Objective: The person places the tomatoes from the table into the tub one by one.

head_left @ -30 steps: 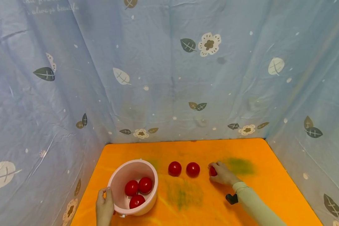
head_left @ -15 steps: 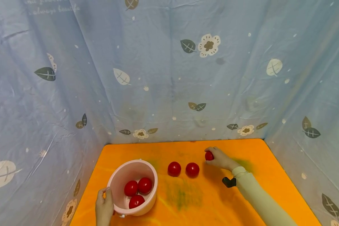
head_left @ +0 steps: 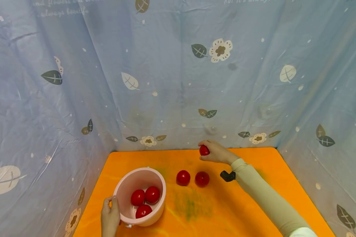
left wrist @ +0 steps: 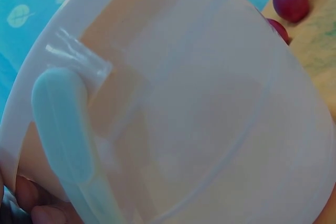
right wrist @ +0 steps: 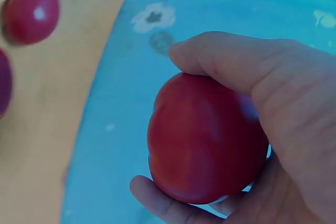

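My right hand [head_left: 216, 152] grips a smooth, slightly lobed red tomato [right wrist: 202, 140] between thumb and fingers, held up in the air near the table's far edge. Below it to the left, two more tomatoes sit side by side on the table, a left one [head_left: 183, 177] and a right one [head_left: 202, 179]. At the lower left, my left hand [head_left: 110, 215] holds the rim of a pink bucket [head_left: 158, 215], which leans so its mouth shows. Inside lie three tomatoes [head_left: 152, 195]. In the left wrist view the bucket's wall [left wrist: 210, 103] fills most of the picture, and a pale handle [left wrist: 65, 124] hangs there.
The orange table [head_left: 240, 210] carries greenish smudges. A blue patterned curtain [head_left: 166, 65] encloses it at the back and both sides, close behind my right hand. A black device [head_left: 227, 176] is strapped at my right wrist.
My right hand has lifted the tomato off the table and carried it left and toward the back curtain. My left hand, the bucket and the other tomatoes have stayed in place.
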Demonstrator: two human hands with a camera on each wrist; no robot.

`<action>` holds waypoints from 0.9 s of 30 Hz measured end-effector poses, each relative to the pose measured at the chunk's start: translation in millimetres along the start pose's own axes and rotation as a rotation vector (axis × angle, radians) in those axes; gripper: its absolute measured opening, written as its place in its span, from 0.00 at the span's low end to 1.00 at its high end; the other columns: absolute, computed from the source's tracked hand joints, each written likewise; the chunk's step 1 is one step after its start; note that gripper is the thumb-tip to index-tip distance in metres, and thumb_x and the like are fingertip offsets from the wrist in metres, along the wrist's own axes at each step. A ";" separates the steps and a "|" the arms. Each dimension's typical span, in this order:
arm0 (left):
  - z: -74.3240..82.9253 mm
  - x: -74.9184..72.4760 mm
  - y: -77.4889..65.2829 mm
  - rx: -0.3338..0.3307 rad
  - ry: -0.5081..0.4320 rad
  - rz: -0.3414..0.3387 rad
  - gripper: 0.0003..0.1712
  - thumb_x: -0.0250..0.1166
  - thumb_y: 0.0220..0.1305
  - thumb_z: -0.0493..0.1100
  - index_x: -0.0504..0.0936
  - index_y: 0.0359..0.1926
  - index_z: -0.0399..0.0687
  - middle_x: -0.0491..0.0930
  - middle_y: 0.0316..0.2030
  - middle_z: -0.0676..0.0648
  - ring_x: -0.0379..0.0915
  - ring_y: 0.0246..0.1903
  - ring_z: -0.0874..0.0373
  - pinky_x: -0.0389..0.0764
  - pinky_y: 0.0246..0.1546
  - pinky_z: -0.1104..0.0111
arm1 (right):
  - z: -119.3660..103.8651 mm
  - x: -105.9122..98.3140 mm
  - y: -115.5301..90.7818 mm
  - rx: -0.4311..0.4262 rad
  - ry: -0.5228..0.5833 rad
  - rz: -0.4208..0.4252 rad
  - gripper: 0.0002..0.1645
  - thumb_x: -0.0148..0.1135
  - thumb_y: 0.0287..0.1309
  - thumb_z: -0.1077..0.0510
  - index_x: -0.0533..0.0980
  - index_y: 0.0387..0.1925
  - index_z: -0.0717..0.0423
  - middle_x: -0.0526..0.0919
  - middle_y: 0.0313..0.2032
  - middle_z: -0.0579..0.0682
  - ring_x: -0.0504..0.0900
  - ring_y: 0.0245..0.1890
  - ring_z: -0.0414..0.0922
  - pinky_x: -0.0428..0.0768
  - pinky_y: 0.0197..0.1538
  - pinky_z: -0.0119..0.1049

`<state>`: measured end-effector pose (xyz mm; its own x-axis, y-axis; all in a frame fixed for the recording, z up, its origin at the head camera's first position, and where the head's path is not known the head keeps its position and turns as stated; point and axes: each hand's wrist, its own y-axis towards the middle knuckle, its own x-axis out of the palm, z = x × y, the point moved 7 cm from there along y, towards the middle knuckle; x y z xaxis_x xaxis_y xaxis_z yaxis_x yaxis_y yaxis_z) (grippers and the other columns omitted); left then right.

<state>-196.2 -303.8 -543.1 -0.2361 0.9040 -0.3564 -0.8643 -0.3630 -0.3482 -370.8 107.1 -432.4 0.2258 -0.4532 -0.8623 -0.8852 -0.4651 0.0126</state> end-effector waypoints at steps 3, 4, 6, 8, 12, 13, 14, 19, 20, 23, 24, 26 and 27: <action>-1.4 -2.0 0.5 -0.006 -0.006 -0.005 0.45 0.30 0.69 0.69 0.51 0.67 0.35 0.66 0.47 0.30 0.72 0.23 0.50 0.80 0.24 0.63 | -23.9 -3.9 15.5 -0.029 -0.015 -0.026 0.34 0.69 0.53 0.48 0.69 0.60 0.48 0.72 0.54 0.53 0.77 0.45 0.45 0.81 0.46 0.35; -1.8 -2.8 0.3 -0.009 -0.009 -0.006 0.45 0.30 0.69 0.69 0.51 0.67 0.35 0.67 0.47 0.30 0.72 0.23 0.50 0.81 0.24 0.62 | -32.2 -5.1 20.4 -0.031 -0.025 -0.035 0.34 0.69 0.54 0.47 0.69 0.61 0.46 0.72 0.55 0.51 0.77 0.45 0.44 0.81 0.46 0.34; -2.4 -4.5 -0.2 -0.015 -0.009 -0.009 0.45 0.30 0.69 0.69 0.51 0.67 0.35 0.66 0.47 0.31 0.73 0.24 0.50 0.80 0.24 0.63 | -50.6 -6.7 30.0 -0.046 -0.045 -0.054 0.34 0.68 0.54 0.46 0.68 0.61 0.45 0.72 0.55 0.50 0.77 0.45 0.43 0.81 0.47 0.33; -2.7 -6.3 -0.4 -0.017 -0.007 -0.006 0.45 0.30 0.69 0.70 0.51 0.67 0.36 0.67 0.46 0.31 0.73 0.23 0.50 0.80 0.24 0.63 | -69.6 -5.2 38.7 -0.072 -0.072 -0.072 0.34 0.68 0.53 0.45 0.68 0.61 0.43 0.72 0.55 0.48 0.77 0.46 0.42 0.80 0.47 0.32; -0.8 -11.6 0.5 0.015 0.030 0.046 0.42 0.31 0.71 0.68 0.55 0.65 0.36 0.70 0.41 0.33 0.70 0.21 0.52 0.76 0.22 0.65 | -112.1 11.0 55.8 -0.152 -0.128 -0.111 0.34 0.68 0.53 0.44 0.69 0.61 0.43 0.72 0.54 0.47 0.76 0.46 0.42 0.80 0.45 0.31; 0.1 -12.8 0.8 0.026 0.037 0.061 0.40 0.31 0.71 0.66 0.56 0.64 0.36 0.70 0.38 0.34 0.69 0.20 0.52 0.75 0.21 0.66 | -123.7 17.5 59.5 -0.180 -0.136 -0.126 0.34 0.68 0.53 0.43 0.69 0.61 0.42 0.72 0.54 0.48 0.75 0.47 0.42 0.80 0.45 0.30; 1.3 -14.1 1.3 0.042 0.040 0.084 0.38 0.33 0.72 0.65 0.58 0.63 0.36 0.71 0.36 0.35 0.68 0.19 0.53 0.74 0.20 0.66 | -135.9 24.5 62.9 -0.210 -0.147 -0.142 0.35 0.68 0.53 0.43 0.68 0.61 0.42 0.72 0.55 0.47 0.75 0.47 0.42 0.80 0.45 0.29; 6.1 -16.0 2.7 0.102 0.040 0.167 0.30 0.37 0.74 0.59 0.65 0.58 0.38 0.74 0.25 0.38 0.64 0.11 0.55 0.70 0.15 0.67 | -196.7 58.9 72.1 -0.361 -0.157 -0.215 0.34 0.67 0.53 0.42 0.68 0.61 0.41 0.72 0.55 0.47 0.75 0.48 0.41 0.79 0.45 0.26; 6.8 -15.4 2.9 0.109 0.039 0.175 0.30 0.38 0.74 0.59 0.66 0.57 0.38 0.74 0.25 0.39 0.64 0.11 0.56 0.70 0.14 0.67 | -206.8 65.5 72.4 -0.391 -0.159 -0.226 0.33 0.67 0.53 0.43 0.69 0.61 0.41 0.72 0.55 0.47 0.75 0.48 0.41 0.78 0.45 0.25; 9.2 -12.3 3.2 0.119 0.033 0.164 0.29 0.39 0.74 0.58 0.66 0.57 0.37 0.74 0.26 0.40 0.64 0.12 0.56 0.70 0.15 0.67 | -229.2 87.0 72.3 -0.446 -0.179 -0.270 0.30 0.67 0.54 0.45 0.70 0.59 0.41 0.72 0.52 0.45 0.73 0.49 0.40 0.77 0.46 0.24; 10.1 -11.5 3.5 0.122 0.030 0.160 0.29 0.39 0.74 0.58 0.66 0.57 0.37 0.74 0.26 0.40 0.64 0.12 0.56 0.70 0.16 0.67 | -233.9 94.7 72.4 -0.452 -0.191 -0.287 0.31 0.67 0.54 0.45 0.70 0.59 0.41 0.73 0.51 0.44 0.72 0.48 0.40 0.77 0.46 0.24; 11.2 -10.2 3.9 0.114 0.025 0.134 0.31 0.38 0.74 0.60 0.65 0.57 0.37 0.72 0.26 0.42 0.65 0.14 0.56 0.71 0.17 0.67 | -240.7 111.0 72.3 -0.447 -0.213 -0.335 0.31 0.68 0.53 0.45 0.70 0.59 0.38 0.73 0.50 0.42 0.71 0.48 0.39 0.77 0.45 0.25; 11.9 -10.2 3.8 0.111 0.025 0.126 0.31 0.37 0.74 0.60 0.64 0.58 0.37 0.71 0.26 0.42 0.65 0.14 0.56 0.71 0.17 0.68 | -243.4 119.6 72.4 -0.442 -0.230 -0.363 0.32 0.69 0.52 0.43 0.70 0.59 0.37 0.73 0.49 0.41 0.71 0.48 0.38 0.77 0.44 0.25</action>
<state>-202.4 -311.7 -530.4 -0.3357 0.8463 -0.4135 -0.8726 -0.4448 -0.2020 -308.8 -165.8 -411.4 0.3440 -0.0537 -0.9374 -0.5043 -0.8527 -0.1361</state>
